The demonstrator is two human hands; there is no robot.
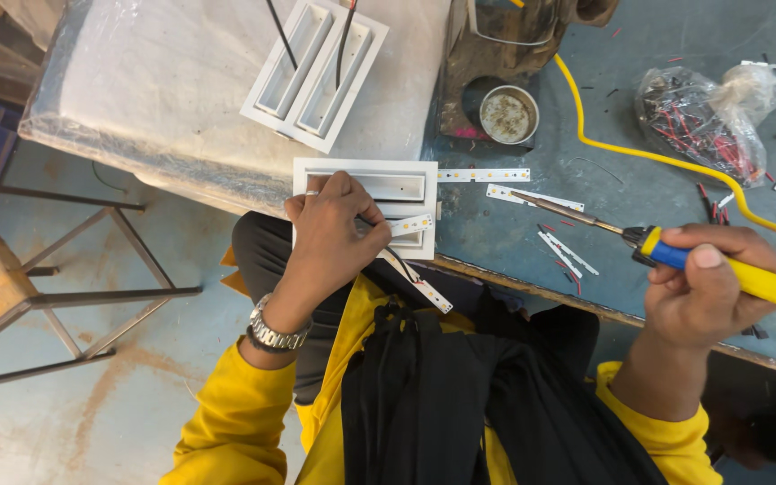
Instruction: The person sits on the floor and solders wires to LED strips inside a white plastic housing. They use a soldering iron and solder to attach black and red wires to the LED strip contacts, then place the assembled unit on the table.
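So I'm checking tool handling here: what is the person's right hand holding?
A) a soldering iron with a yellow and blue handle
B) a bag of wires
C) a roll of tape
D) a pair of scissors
A: the right hand grips a soldering iron by its yellow and blue handle, tip pointing toward the white strips on the table, while the left hand rests on a white housing.

One package only: a clear plastic bag (pixel 709 117) at the upper right of the blue-grey workbench (pixel 514 233), just beyond the yellow cable (pixel 666 160). Crumpled, lumpy shape, neck twisted shut at its top right. Stuffed with short red and black wire pieces, seen through the film. Lies on its side, well apart from both hands. No labels, signs or screens in view.
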